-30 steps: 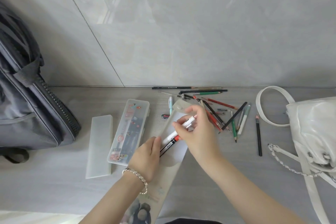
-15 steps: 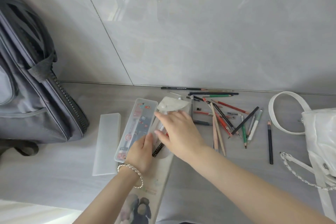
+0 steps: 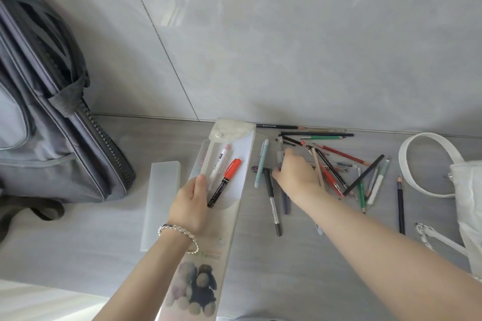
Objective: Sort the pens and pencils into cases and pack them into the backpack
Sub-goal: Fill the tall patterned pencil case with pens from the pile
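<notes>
Translucent plastic, the pouch point(image 3: 245, 150) lies lengthwise mid-desk with its snap flap thrown open at 12 o'clock, so its mouth is free for loading. Inside sit a white pen point(image 3: 220, 161) and a red-capped marker point(image 3: 225, 182), which suggests this case is meant for pens. The left hand point(image 3: 190, 203) pinches the pouch's 9 o'clock edge, thumb on top, probably to hold the thin sleeve flat and steady.

At 3 o'clock from the pouch the unsorted pile point(image 3: 330, 177) of pens and pencils is fanned across the desk point(image 3: 313, 255). The right hand point(image 3: 294, 177) reaches into it, fingertips by a black pen point(image 3: 272, 203); motion blur means I cannot tell whether they pinch anything.

A frosted lid point(image 3: 161, 198) lies just beside the pouch at 9 o'clock. Beyond it the backpack point(image 3: 52, 138) stands unzipped, ready to be packed. A white bag point(image 3: 467, 190) sits at far 3 o'clock.
</notes>
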`<state>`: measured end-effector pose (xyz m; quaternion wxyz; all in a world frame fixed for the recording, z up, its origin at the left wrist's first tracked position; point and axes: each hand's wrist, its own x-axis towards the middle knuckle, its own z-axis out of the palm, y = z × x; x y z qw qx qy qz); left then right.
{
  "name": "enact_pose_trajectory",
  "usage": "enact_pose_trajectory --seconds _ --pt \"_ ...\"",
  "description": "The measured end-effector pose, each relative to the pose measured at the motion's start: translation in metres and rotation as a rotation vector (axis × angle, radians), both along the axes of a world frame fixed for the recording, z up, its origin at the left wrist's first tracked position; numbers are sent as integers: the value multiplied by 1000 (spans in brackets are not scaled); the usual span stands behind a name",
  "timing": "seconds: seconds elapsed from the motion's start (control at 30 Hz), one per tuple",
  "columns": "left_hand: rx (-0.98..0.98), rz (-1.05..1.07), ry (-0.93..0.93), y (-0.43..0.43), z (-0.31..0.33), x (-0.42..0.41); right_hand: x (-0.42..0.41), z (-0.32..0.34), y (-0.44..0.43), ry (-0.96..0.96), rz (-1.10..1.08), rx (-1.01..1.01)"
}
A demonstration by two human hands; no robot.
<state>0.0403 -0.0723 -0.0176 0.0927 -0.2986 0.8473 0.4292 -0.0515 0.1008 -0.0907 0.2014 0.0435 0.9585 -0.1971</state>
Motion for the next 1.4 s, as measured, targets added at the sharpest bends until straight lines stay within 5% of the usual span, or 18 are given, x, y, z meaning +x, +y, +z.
enact_pose_trajectory --seconds 0.2,0.4,0.63,0.8,1.0,1.17,1.4 --pt "5 -18 -59 1 -9 9 1 8 11 186 -79 -186" --pt "21 -98 -126 11 -14 11 19 77 14 453 -267 -865" --pt "65 -205 -1 38 -5 9 68 86 -4 199 -232 -872" --pt "54 -229 46 43 -4 9 69 86 4 172 -335 -1119" --pt "73 -237 51 45 -3 10 71 82 9 310 -333 -1107" --pt "128 -180 32 41 -4 12 79 72 12 478 -140 -700" --pt "129 -198 23 46 0 16 73 63 3 677 33 -606"
